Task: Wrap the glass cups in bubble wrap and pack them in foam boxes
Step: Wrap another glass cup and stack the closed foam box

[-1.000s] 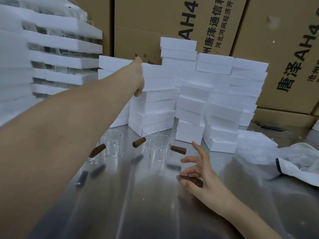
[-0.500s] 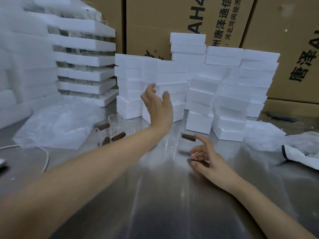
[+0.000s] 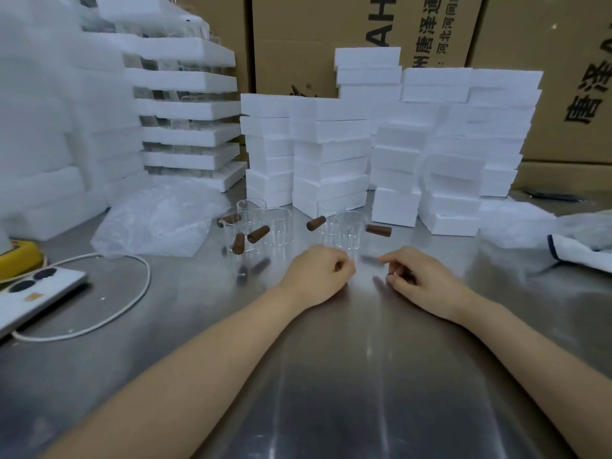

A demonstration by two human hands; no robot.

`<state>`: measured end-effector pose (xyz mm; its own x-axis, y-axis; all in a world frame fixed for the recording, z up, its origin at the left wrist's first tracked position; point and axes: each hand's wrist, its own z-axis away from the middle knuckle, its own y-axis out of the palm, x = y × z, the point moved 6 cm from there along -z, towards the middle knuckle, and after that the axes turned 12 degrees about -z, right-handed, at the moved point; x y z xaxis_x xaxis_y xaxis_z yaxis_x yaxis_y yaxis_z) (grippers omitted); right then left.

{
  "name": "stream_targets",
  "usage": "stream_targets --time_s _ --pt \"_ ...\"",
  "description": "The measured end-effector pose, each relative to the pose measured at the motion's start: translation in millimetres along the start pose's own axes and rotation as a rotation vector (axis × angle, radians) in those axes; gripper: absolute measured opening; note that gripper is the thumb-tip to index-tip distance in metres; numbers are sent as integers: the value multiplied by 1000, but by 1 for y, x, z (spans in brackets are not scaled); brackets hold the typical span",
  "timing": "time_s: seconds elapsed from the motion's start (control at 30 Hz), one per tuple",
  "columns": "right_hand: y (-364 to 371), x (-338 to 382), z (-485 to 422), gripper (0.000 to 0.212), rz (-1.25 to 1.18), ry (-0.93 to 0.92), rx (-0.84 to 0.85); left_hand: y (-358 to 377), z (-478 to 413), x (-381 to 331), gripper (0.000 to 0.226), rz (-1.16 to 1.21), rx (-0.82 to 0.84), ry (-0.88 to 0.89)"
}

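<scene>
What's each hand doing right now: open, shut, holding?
Left hand: fingers curled; whether it holds anything cannot be told.
Right hand: fingers curled; too blurred to tell a hold.

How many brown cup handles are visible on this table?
5. Left handle, lower handle and third handle cluster beside the bubble wrap; centre handle; right handle. The right hand may hide another.

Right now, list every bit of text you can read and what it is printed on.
"AH", cut off at the top: middle cardboard carton.
"唐泽通", large: same carton.
"河北河间", small: same carton; the rest is blurred.
"唐泽", large: right cardboard carton.
Nothing else is readable.
</scene>
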<state>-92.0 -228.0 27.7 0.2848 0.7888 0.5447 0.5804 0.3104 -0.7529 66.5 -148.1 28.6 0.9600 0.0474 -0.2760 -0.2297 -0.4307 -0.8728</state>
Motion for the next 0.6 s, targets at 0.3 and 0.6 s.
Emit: stream_targets --time_s 0.3,0.6 --pt "2 -7 -5 21 -18 2 -2 -4 -9 22 30 -164 -80 -83" --pt "-6 -4 -6 68 -62 -65 -147 -1 -16 31 27 -143 -107 -70"
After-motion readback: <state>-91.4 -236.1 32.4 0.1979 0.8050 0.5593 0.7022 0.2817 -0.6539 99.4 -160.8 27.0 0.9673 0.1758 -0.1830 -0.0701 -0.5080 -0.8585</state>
